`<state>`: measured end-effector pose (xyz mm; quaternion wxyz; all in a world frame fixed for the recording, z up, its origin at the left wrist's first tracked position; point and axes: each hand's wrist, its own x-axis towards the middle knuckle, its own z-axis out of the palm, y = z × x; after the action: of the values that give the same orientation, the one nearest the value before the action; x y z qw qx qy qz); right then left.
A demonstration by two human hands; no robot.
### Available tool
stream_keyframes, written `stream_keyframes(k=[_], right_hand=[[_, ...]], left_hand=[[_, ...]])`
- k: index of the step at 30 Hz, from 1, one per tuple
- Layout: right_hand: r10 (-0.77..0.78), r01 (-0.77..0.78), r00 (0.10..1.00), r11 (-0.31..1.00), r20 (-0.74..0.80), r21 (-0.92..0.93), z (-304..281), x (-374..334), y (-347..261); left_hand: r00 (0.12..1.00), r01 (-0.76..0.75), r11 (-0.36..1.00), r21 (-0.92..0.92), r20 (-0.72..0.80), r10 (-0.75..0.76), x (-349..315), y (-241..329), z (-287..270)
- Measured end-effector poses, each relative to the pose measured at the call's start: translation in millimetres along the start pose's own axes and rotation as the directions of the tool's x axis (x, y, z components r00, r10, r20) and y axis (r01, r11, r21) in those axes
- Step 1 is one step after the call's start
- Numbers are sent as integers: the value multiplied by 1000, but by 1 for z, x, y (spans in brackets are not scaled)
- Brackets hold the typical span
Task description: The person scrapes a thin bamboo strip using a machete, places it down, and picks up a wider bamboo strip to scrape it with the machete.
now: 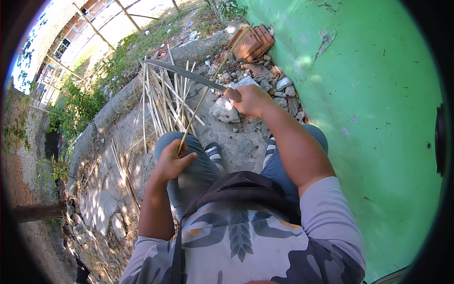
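Near rubble (pixel 224 110), knife (pixel 184 73) in right grip (pixel 253 100), strip (pixel 201 102) in left grip (pixel 171 161)

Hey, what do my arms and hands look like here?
Your left hand and right hand are bare, with no gloves or watch visible. The forearms are uncovered, and the short sleeves are plain pale grey near their hems.

Knife (pixel 191 76): long, narrow grey blade, short brown handle. Handle enclosed in the right grip (pixel 250 100); blade extends to the left and slightly away from the person. Strip (pixel 198 107): long, thin, yellowish-green, nearly straight. Near end held in the left grip (pixel 174 161); far end slants away to the right. Blade crosses strip near handle; contact indeterminable.
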<state>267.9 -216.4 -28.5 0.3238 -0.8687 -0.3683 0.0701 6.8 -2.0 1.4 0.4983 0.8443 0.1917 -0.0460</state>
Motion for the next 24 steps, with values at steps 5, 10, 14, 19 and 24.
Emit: stream_keyframes(k=[5,10,14,19,24], right_hand=[[-112,121,987,990,112,-76,7,1,-8],[-231,273,948,944,221,-187,7,-8,-33],[-226,265,952,946,205,-187,0,-9,-31],[-164,185,978,967,130,-175,-1,1,-9],[-30,71,973,982,227,-173,-14,-1,-14]], left_hand=[[1000,-12,998,54,9,11,-1,-1,-3],[1000,-10,995,95,-10,11,-4,8,0],[1000,-9,994,106,1,9,-3,8,0],[1000,4,998,69,-3,-4,-5,12,0],[1000,-10,997,77,1,10,-4,5,0]])
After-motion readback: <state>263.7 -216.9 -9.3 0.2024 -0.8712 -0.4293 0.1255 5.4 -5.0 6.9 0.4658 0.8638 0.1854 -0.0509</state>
